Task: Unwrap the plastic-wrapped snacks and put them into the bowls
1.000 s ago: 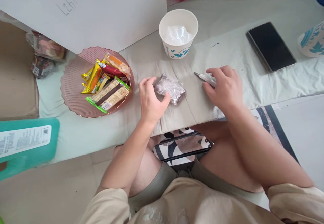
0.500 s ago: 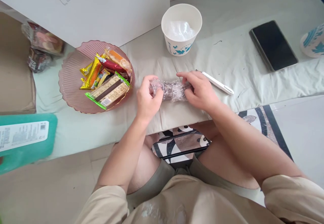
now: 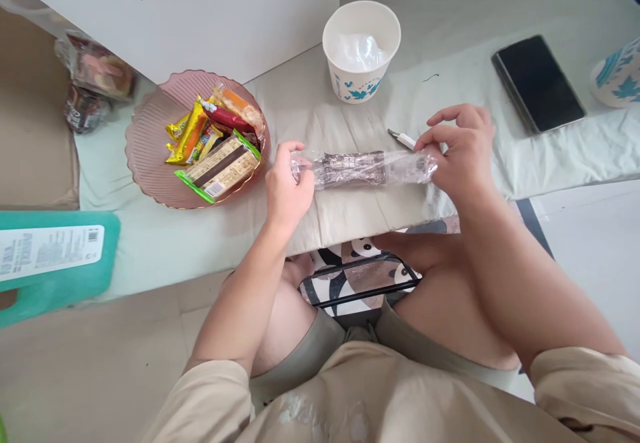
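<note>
A clear plastic bag (image 3: 407, 168) lies stretched out lengthwise between my two hands, with dark brown printed snack packets (image 3: 354, 168) inside its middle. My left hand (image 3: 290, 186) pinches the bag's left end, thumb and forefinger on it. The twisted right end is pinched in the fingers of my right hand (image 3: 460, 146). Just behind the bag, a white utility knife (image 3: 406, 141) lies on the cloth, its handle mostly hidden by my right hand.
A pink ribbed bowl (image 3: 143, 143) of wrapped snacks sits at left, near a green cutting board (image 3: 107, 249). A paper cup (image 3: 357, 83) holding clear plastic stands behind my hands. To the right are a phone (image 3: 540, 83) and another paper cup (image 3: 617, 79). A white board (image 3: 225, 23) stands behind.
My right hand has moved right, drawing out the bunched plastic end, so the bag is now longer and flatter. My left hand has stayed on the left end.
</note>
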A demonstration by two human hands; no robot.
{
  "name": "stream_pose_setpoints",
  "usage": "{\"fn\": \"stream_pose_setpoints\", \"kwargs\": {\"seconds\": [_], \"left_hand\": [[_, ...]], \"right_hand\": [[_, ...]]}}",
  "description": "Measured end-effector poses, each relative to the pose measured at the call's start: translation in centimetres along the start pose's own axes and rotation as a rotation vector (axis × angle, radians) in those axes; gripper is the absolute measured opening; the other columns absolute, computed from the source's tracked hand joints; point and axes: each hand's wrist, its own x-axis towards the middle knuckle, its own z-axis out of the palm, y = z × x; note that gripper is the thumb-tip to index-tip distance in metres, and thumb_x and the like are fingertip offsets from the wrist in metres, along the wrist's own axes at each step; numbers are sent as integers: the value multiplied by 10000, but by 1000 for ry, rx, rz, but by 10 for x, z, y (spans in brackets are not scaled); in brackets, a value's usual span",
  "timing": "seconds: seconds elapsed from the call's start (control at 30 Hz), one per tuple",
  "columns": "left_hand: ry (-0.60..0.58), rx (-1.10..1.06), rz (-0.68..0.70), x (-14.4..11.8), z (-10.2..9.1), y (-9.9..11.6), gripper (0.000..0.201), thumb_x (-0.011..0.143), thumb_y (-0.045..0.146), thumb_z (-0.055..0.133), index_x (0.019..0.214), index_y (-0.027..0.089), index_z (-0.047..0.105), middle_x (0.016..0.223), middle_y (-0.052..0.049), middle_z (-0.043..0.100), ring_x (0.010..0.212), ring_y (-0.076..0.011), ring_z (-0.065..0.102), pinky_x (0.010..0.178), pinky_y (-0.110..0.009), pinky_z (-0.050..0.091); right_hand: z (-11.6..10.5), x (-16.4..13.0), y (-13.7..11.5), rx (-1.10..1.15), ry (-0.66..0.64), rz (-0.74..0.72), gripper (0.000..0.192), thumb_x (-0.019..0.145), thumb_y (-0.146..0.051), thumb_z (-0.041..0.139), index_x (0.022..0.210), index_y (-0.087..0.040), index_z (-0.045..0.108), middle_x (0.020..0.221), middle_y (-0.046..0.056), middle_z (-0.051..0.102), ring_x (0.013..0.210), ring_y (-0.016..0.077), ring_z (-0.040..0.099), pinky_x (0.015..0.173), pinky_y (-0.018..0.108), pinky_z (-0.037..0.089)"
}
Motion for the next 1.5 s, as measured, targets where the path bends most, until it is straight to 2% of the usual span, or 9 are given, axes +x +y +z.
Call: {"fn": "stream_pose_setpoints", "kwargs": {"seconds": [0.17, 0.33, 0.43, 0.63, 0.77, 0.9, 1.23, 1.4, 1.5], "left_hand": [[-2, 67, 143, -5, -7, -1, 543, 806, 103, 631, 1327, 249, 590, 1242, -81, 636, 1199, -252, 650, 1138, -448, 504], [-80, 211, 253, -15, -12, 11, 323, 841, 211, 689, 1161, 224, 728, 1432, -136, 524, 1381, -322, 556, 1229, -506, 434], [-120, 313, 260, -20, -16, 19, 187, 816, 252, 756, 995, 200, 744, 1480, -144, 506, 1423, -354, 520, 1216, -526, 446], [-115, 349, 422, -25, -28, 30, 78, 849, 186, 670, 785, 212, 707, 1396, -98, 614, 1352, -313, 593, 1175, -529, 478], [-69, 317, 586, -29, -36, 38, 101, 806, 170, 682, 725, 224, 656, 1123, -42, 749, 1246, -303, 676, 1159, -557, 473], [-212, 259, 722, -37, -46, 41, 110, 833, 118, 619, 783, 214, 634, 892, -15, 780, 850, -183, 736, 841, -352, 582], [-513, 383, 611, -54, -68, 40, 86, 934, 213, 608, 892, 203, 683, 761, 2, 726, 668, -135, 639, 632, -254, 473], [-385, 185, 429, -49, -67, 39, 183, 928, 183, 592, 767, 198, 678, 649, 31, 667, 547, -89, 549, 543, -224, 420], [-226, 66, 364, -41, -62, 37, 170, 887, 176, 602, 730, 196, 665, 626, 33, 659, 550, -93, 552, 538, -230, 427]], "right_hand": [[-15, -7, -13, 192, 36, 8, 259, 919, -173, 490, 856, -235, 733, 1150, 116, 745, 1165, 312, 659, 1060, 553, 482], [-14, -19, -25, 156, -225, -144, 529, 828, -292, 668, 1351, -216, 634, 1147, 107, 771, 1113, 347, 702, 1029, 575, 524], [-11, -22, -18, 40, -254, -202, 371, 823, -223, 632, 1181, -247, 725, 894, 57, 761, 941, 302, 716, 948, 533, 561], [-25, -30, -19, 69, -40, -408, 162, 900, -202, 619, 792, -257, 726, 1046, 65, 791, 1032, 283, 735, 927, 477, 570], [-36, -36, -25, 68, -184, -460, 151, 878, -163, 592, 819, -264, 688, 943, 30, 802, 1046, 285, 763, 970, 476, 548], [-39, -41, -26, 30, -324, -511, 169, 890, -169, 568, 945, -254, 703, 807, 19, 767, 837, 240, 754, 863, 420, 553], [-45, -51, -31, 47, -689, -576, 223, 941, -196, 532, 898, -218, 750, 1002, 72, 756, 749, 164, 660, 651, 300, 438], [-43, -53, -34, 114, -848, -556, 270, 963, -195, 504, 911, -228, 767, 801, 35, 724, 670, 152, 633, 618, 288, 426], [-45, -50, -34, 100, -752, -530, 276, 970, -197, 495, 938, -221, 767, 811, 51, 743, 711, 183, 671, 645, 315, 468]]}}
